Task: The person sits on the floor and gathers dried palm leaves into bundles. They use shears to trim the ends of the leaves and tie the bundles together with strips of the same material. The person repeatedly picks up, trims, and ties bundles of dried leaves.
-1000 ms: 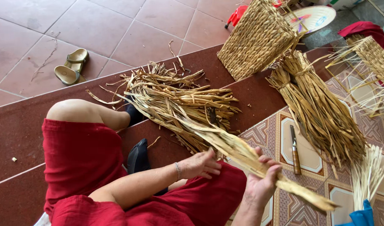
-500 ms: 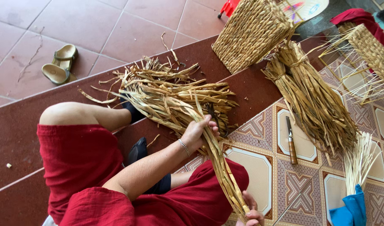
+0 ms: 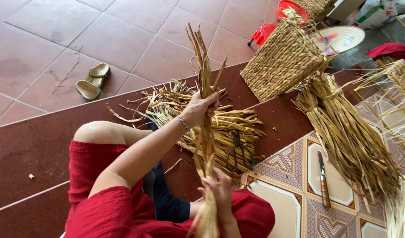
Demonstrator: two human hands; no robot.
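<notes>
My left hand [image 3: 201,105], with a bracelet at the wrist, grips a thin bundle of dried straw strands [image 3: 205,66] about halfway up. The bundle stands almost upright, its tips fanning out above the hand. My right hand [image 3: 219,190] is closed around the bundle's lower end, just above my lap in red cloth. Behind the bundle a loose pile of the same dried strands [image 3: 238,121] lies on the dark red floor strip, with black scissors [image 3: 236,152] resting on it.
A woven basket [image 3: 282,59] lies on its side at the upper right, beside a large tied sheaf of straw [image 3: 350,136]. A knife [image 3: 324,180] lies on the patterned tiles. Sandals [image 3: 92,81] sit at the left. A half-woven basket [image 3: 403,75] is at the right edge.
The straw bundle has swung from lying across my lap to standing upright. My left hand slid up along it and rose, while my right hand stayed on the lower end.
</notes>
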